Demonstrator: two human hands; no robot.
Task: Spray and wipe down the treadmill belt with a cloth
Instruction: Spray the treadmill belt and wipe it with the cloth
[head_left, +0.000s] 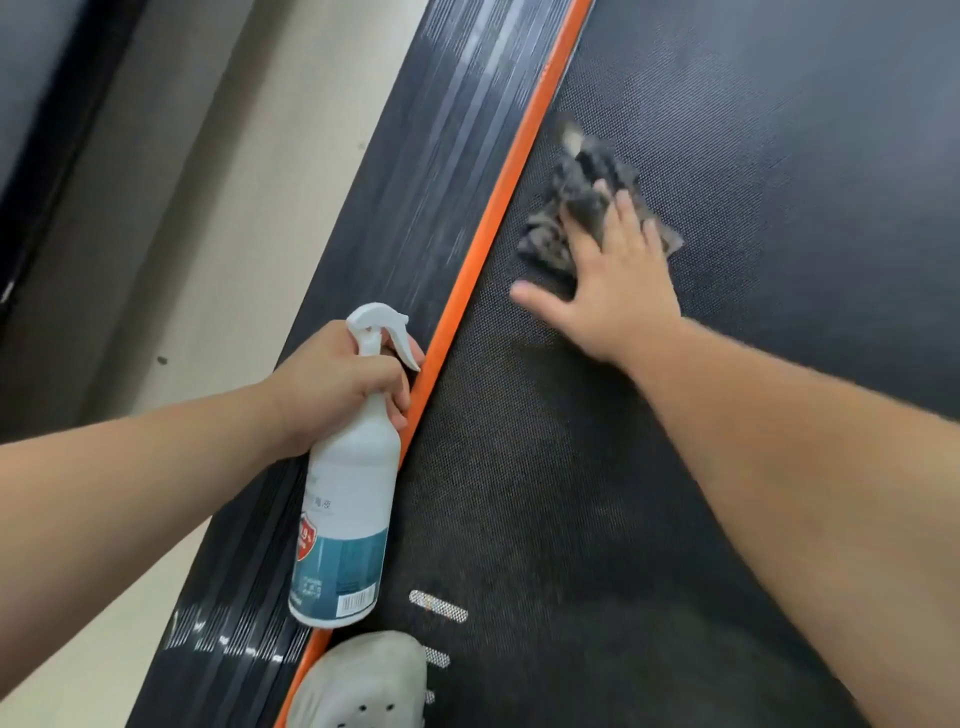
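Closest in, the right forearm (805, 493) stretches out to the right hand (618, 291), which lies flat with fingers straight and spread, pressing a crumpled grey cloth (587, 171) onto the treadmill belt (571, 493). The blurred cloth pokes out beyond the fingertips. Left of that hand runs an orange strip (498, 208), then the ribbed side rail (415, 182). The left hand (332, 384) is curled round the neck of a white spray bottle (348, 499), whose body hangs below the grip over the strip. Under the bottle stands a grey shoe (363, 680).
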